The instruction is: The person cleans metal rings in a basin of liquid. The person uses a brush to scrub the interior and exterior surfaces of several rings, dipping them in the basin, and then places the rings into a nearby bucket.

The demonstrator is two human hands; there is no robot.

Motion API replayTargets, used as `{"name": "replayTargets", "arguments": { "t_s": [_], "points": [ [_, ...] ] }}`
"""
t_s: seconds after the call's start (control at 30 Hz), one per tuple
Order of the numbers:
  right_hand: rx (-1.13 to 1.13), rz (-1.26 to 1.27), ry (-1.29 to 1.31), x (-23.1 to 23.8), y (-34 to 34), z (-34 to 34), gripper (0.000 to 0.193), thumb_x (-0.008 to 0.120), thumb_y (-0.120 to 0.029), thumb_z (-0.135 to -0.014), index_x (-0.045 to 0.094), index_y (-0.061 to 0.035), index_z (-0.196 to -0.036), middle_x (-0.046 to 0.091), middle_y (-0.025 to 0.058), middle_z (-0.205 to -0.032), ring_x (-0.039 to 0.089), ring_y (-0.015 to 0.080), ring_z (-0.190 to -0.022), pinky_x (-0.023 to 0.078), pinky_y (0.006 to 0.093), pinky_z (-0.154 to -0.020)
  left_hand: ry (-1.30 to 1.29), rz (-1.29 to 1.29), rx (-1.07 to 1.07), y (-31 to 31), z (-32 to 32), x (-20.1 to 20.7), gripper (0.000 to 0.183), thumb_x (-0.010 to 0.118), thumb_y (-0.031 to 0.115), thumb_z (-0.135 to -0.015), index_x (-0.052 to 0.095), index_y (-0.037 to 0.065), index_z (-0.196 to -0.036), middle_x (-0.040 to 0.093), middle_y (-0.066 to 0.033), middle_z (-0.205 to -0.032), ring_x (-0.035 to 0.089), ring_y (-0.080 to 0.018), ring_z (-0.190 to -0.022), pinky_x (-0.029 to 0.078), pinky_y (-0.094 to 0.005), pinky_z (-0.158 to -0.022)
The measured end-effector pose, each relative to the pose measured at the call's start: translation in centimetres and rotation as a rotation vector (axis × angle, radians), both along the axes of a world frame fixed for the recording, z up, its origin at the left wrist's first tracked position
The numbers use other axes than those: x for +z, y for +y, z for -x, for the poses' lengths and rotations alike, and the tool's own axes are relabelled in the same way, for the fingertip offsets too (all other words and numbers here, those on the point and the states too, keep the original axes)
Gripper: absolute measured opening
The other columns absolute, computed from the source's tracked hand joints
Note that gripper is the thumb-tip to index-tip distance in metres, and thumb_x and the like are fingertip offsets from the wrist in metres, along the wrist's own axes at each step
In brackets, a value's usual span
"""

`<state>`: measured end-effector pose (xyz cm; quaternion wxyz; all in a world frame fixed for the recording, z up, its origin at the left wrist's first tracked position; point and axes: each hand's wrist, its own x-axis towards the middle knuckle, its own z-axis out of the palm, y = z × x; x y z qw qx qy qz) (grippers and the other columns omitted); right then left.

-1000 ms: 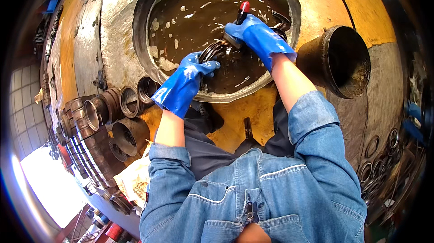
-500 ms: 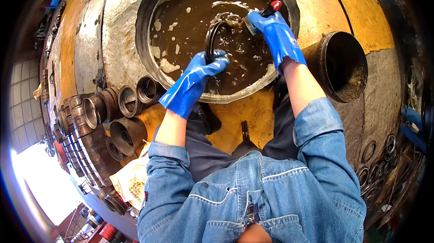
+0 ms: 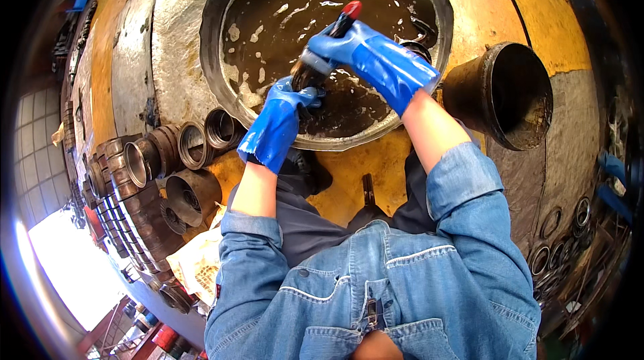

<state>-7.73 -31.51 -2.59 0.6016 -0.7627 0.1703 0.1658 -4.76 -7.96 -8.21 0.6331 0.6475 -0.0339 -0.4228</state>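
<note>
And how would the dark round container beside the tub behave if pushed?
The dark container looks like metal, so it is probably stiff and heavy. Its greasy-looking surface may be slippery. With its round shape, it might roll if tipped.

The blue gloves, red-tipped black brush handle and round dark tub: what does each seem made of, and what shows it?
Glossy blue gloves: probably rubber or vinyl, given bright highlights on smooth folds.
Red-tipped black brush handle: plastic or painted wood; the smooth colour leaves this open.
Round dark tub: possibly rubber, dull, judging by its thick, wavy rim.
</note>
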Motion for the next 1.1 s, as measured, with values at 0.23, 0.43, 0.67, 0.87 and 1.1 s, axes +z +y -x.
{"name": "replayTargets", "arguments": {
  "t_s": [0.23, 0.43, 0.67, 0.87, 1.1],
  "points": [
    [-0.185, 0.06, -0.014, -1.4, -2.2, 0.4, 0.037, 0.072, -0.042, -0.089, 0.08, -0.0067, -0.096, 0.077, 0.0054, -0.088, 0.068, 0.0139, -0.081, 0.053, 0.03, -0.079, 0.05, 0.009, 0.03, -0.8, 0.2, 0.7, 0.031, 0.075, 0.003, -0.094, 0.072, -0.001, -0.124, 0.077, -0.0079, -0.101, 0.075, -0.0175, -0.091, 0.059, -0.0278, -0.081],
    [0.071, 0.195, 0.052, 1.4, 1.5, -0.7, 0.04, 0.07, -0.05, -0.086, 0.082, -0.0149, -0.099, 0.076, 0.0061, -0.09, 0.068, 0.0206, -0.082, 0.055, 0.0356, -0.081, -0.009, -0.006, -0.054, 0.5, -0.4, 0.5, 0.041, 0.077, 0.007, -0.092, 0.068, -0.002, -0.131, 0.078, -0.0094, -0.097, 0.073, -0.0176, -0.087, 0.058, -0.0297, -0.078],
    [-0.243, 0.129, 0.066, -1.9, -1.5, 0.3, 0.037, 0.068, -0.046, -0.086, 0.082, -0.0139, -0.097, 0.076, 0.0086, -0.091, 0.068, 0.024, -0.083, 0.053, 0.0357, -0.079, 0.069, 0.028, 0.012, -1.6, 0.2, 1.0, 0.033, 0.076, 0.012, -0.097, 0.069, -0.003, -0.125, 0.078, -0.013, -0.102, 0.071, -0.0166, -0.082, 0.055, -0.0274, -0.074],
    [-0.318, 0.369, 0.187, -2.7, -3.6, 1.4, 0.049, 0.071, -0.044, -0.086, 0.079, -0.0028, -0.111, 0.079, 0.0219, -0.107, 0.076, 0.0366, -0.106, 0.058, 0.0425, -0.095, 0.169, -0.044, -0.018, -3.4, 0.9, 1.9, 0.028, 0.075, 0.017, -0.1, 0.07, -0.003, -0.119, 0.074, -0.0087, -0.092, 0.07, -0.0154, -0.078, 0.056, -0.0268, -0.068],
    [-0.612, 0.265, -0.03, 0.6, -4.7, 4.2, 0.046, 0.071, -0.042, -0.082, 0.077, -0.0004, -0.101, 0.078, 0.0187, -0.093, 0.075, 0.0335, -0.089, 0.057, 0.0412, -0.085, -0.022, 0.163, 0.13, -5.2, 1.1, 2.1, 0.034, 0.076, 0.017, -0.1, 0.07, -0.002, -0.127, 0.078, -0.0103, -0.1, 0.074, -0.019, -0.087, 0.059, -0.0312, -0.08]
  ]
}}
